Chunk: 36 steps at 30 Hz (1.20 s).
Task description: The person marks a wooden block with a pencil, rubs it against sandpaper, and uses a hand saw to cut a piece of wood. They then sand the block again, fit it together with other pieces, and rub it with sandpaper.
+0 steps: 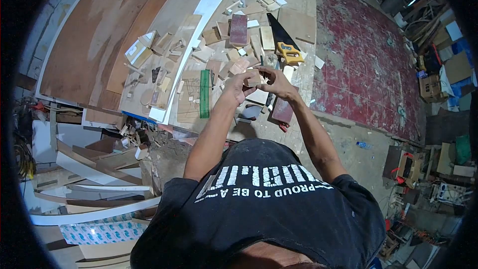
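Observation:
Over the workbench [191,114], a small squarish wooden block [253,77] sits between my two hands. My left hand [237,87] grips its left side with curled fingers. On the opposite side, my right hand [277,83] closes its thumb and fingers on the same block. Wood offcuts lie around and beyond the hands. A green strip [204,94] is to the left of my left hand. Near my right wrist is a reddish sanding block [282,111], partly covered by the forearm. Another reddish block [238,30] rests farther back among the offcuts.
A handsaw with a yellow handle [290,53] lies at the bench's right side. A long white strip [191,45] crosses the bench, with large wood panels [92,35] to its left. Curved boards [99,169] are stacked at lower left. Red tiled floor [363,65] lies to the right.

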Tool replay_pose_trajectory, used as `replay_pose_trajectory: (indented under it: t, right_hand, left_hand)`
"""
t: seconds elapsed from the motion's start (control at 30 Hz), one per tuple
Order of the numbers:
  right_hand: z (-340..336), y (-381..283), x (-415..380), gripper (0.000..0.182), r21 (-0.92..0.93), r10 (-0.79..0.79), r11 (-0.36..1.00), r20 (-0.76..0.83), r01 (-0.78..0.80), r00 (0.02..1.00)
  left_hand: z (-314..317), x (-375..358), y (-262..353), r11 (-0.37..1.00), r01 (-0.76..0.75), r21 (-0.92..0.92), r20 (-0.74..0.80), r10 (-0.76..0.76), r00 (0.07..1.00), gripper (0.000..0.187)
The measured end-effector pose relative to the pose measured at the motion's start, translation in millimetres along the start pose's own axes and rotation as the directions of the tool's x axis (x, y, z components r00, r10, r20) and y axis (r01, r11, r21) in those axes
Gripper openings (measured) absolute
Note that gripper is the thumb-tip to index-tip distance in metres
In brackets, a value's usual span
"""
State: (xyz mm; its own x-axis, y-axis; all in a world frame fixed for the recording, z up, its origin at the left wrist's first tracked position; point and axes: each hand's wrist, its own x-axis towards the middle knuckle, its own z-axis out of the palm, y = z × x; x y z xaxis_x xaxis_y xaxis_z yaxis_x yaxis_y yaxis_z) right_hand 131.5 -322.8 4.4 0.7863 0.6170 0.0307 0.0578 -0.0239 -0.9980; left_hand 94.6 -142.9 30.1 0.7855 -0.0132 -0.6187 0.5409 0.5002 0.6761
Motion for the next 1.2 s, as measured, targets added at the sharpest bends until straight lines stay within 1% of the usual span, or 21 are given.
replay_pose_trajectory:
  t: [0.07, 0.1, 0.13, 0.17, 0.2, 0.23, 0.27, 0.33, 0.37, 0.47, 0.5, 0.53, 0.6, 0.63, 0.7, 0.8, 0.87, 0.93, 1.03, 1.13, 1.2]
  right_hand:
    - [-1.4, -5.9, -3.1, 0.076, -0.199, 0.011, 0.98, -0.005, -0.012, 1.0]
    - [-2.6, -5.8, -4.3, 0.079, -0.186, -0.034, 0.982, -0.012, 0.031, 0.999]
    - [-3.6, -19.4, -11.0, 0.067, -0.373, -0.134, 0.922, -0.059, 0.103, 0.989]
    - [-15.7, -23.2, -8.8, 0.055, -0.403, -0.215, 0.904, -0.132, 0.146, 0.968]
    - [-27.8, -24.3, -14.1, 0.044, -0.43, -0.283, 0.886, -0.206, 0.173, 0.937]
    - [-31.3, -40.7, -19.1, 0.032, -0.55, -0.302, 0.818, -0.164, 0.167, 0.939]
    - [-28.0, -54.2, -24.5, 0.032, -0.551, -0.303, 0.818, -0.166, 0.167, 0.939]
    - [-6.1, -103.8, -35.9, 0.031, -0.331, -0.094, 0.944, -0.208, 0.021, 0.974]
    - [-2.9, -109.6, -36.6, 0.03, -0.325, -0.057, 0.945, -0.229, -0.021, 0.972]
    - [-3.4, -125.6, -39.0, 0.03, -0.403, -0.166, 0.912, -0.2, 0.074, 0.966]
    - [-3.5, -130.8, -37.4, 0.027, -0.52, -0.312, 0.833, -0.162, 0.188, 0.936]
    - [-2.6, -136.8, -37.7, 0.027, -0.519, -0.31, 0.834, -0.159, 0.188, 0.937]
    - [-2.4, -152.5, -40.0, 0.022, -0.805, -0.305, 0.557, 0.032, 0.205, 0.952]
    - [-0.5, -153.1, -38.4, 0.022, -0.806, -0.303, 0.556, 0.031, 0.203, 0.952]
    - [4.9, -154.6, -30.3, 0.019, -0.88, -0.328, 0.404, 0.116, 0.25, 0.938]
    - [7.0, -152.9, -19.3, 0.022, -0.864, -0.426, 0.328, 0.225, 0.382, 0.876]
    - [10.0, -156.9, -16.2, 0.02, -0.873, -0.41, 0.302, 0.243, 0.382, 0.879]
    - [9.6, -160.6, -14.4, 0.019, -0.882, -0.394, 0.277, 0.258, 0.382, 0.882]
    - [1.4, -163.8, -13.1, 0.015, -0.89, -0.41, 0.258, 0.253, 0.377, 0.876]
    - [-18.0, -168.1, -13.8, 0.016, -1.0, -0.211, 0.003, 0.01, 0.011, 0.977]
    - [-23.2, -175.7, -21.2, 0.013, -0.995, -0.243, 0.093, -0.043, -0.021, 0.969]
  left_hand:
    - [3.1, -4.8, -1.7, 0.997, -0.058, 0.046, -0.03, 0.06, 0.998, 0.034]
    - [4.6, -8.1, -1.6, 0.989, -0.112, 0.093, -0.058, 0.117, 0.991, 0.035]
    - [1.4, -5.3, -3.6, 0.988, -0.123, 0.09, -0.056, 0.128, 0.99, 0.035]
    - [-4.6, 0.3, -3.3, 0.807, -0.468, 0.36, 0.02, 0.495, 0.869, 0.036]
    - [-9.5, 1.2, -6.8, 0.454, -0.695, 0.558, 0.187, 0.747, 0.638, 0.038]
    - [-4.2, -12.1, -0.2, 0.475, -0.695, 0.539, 0.191, 0.735, 0.651, 0.034]
    - [0.0, -18.7, 3.7, 0.474, -0.697, 0.538, 0.193, 0.735, 0.65, 0.034]
    - [5.9, -26.5, 7.7, 0.394, -0.76, 0.517, 0.233, 0.79, 0.568, 0.03]
    - [7.1, -28.3, 10.0, 0.396, -0.76, 0.515, 0.234, 0.789, 0.568, 0.03]
    - [9.0, -33.2, 16.9, 0.328, -0.764, 0.556, 0.281, 0.791, 0.544, 0.026]
    - [9.0, -36.2, 19.7, 0.23, -0.771, 0.594, 0.32, 0.812, 0.489, 0.026]
    - [8.6, -38.5, 21.9, 0.129, -0.769, 0.626, 0.363, 0.825, 0.434, 0.026]
    - [9.1, -40.4, 24.6, 0.093, -0.776, 0.624, 0.383, 0.829, 0.407, 0.026]
    - [10.4, -41.7, 25.7, 0.053, -0.784, 0.619, 0.407, 0.831, 0.378, 0.027]
    - [13.4, -47.6, 29.0, 0.058, -0.791, 0.609, 0.419, 0.824, 0.382, 0.028]
    - [14.4, -52.0, 30.0, 0.083, -0.796, 0.599, 0.428, 0.808, 0.406, 0.03]
    - [13.3, -51.4, 30.9, 0.105, -0.796, 0.597, 0.429, 0.796, 0.427, 0.03]
    - [10.4, -49.1, 33.0, 0.0, -0.811, 0.585, 0.464, 0.82, 0.335, 0.025]
    - [8.3, -50.3, 33.7, -0.018, -0.795, 0.607, 0.446, 0.836, 0.321, 0.024]
    - [4.0, -54.3, 34.8, 0.018, -0.817, 0.576, 0.437, 0.838, 0.327, 0.022]
    - [3.7, -56.4, 34.7, 0.021, -0.801, 0.598, 0.44, 0.827, 0.35, 0.022]
